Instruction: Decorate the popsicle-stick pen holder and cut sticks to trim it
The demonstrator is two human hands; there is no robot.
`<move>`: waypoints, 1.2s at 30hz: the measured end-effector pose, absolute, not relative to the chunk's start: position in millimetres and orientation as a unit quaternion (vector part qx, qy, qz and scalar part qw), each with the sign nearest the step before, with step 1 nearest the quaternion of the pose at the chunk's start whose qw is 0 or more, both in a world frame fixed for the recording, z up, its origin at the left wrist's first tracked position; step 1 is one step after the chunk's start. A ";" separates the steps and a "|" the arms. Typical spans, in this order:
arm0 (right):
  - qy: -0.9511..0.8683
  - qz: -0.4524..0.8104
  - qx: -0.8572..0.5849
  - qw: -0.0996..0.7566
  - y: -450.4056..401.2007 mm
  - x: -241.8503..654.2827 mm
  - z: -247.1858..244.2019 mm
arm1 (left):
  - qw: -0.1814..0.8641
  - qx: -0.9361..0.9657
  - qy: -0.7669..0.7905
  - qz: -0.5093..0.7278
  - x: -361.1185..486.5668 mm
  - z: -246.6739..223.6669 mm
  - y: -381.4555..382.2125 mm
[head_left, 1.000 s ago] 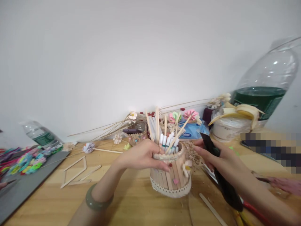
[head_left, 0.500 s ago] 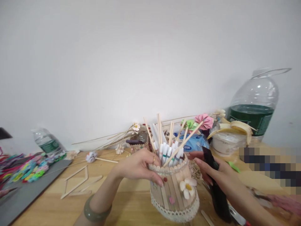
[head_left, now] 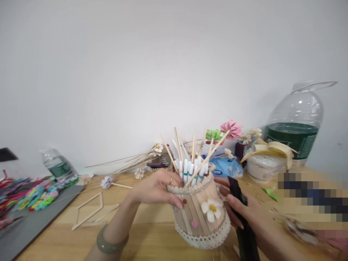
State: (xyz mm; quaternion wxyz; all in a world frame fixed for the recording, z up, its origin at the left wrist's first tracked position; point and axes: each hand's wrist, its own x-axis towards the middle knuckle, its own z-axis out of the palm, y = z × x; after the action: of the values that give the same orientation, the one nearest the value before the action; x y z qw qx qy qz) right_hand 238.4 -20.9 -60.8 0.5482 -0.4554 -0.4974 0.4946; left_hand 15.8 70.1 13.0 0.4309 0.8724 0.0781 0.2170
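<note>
A round pen holder [head_left: 201,214] faced with wooden craft sticks tilts in front of me, with lace along its base and a white flower on its side. White-capped markers [head_left: 190,172], bare sticks and pink and green paper flowers [head_left: 230,129] rise out of it. My left hand [head_left: 160,186] grips the rim, thumb outside and fingers inside. On the other side, my right hand [head_left: 244,210] is closed around a long black tool [head_left: 244,232], its kind unclear. Some of its fingers reach the holder's right side; whether they touch is hard to see.
Craft sticks [head_left: 88,212] lie on the wooden table at left, beside a grey board [head_left: 46,217] with colourful pieces. Behind are dried flower stems, a blue wipes pack [head_left: 225,166], a banana peel [head_left: 274,150] on a tub and a large bottle [head_left: 296,119].
The pen holder has shifted slightly left and up and leans more, its base swinging to the right. My right hand and the black tool have moved slightly left with it.
</note>
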 end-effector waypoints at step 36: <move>-0.308 0.474 -0.518 0.642 -22.7 211.9 -73.8 | 0.578 0.771 0.209 0.165 39.8 -3.1 62.8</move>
State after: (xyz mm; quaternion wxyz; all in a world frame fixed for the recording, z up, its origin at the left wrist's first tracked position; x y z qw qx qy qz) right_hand 211.9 -22.7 -73.8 0.6419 -0.5176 -0.3082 0.4745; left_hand 39.8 62.8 -3.1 0.5784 0.7710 0.2091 0.1652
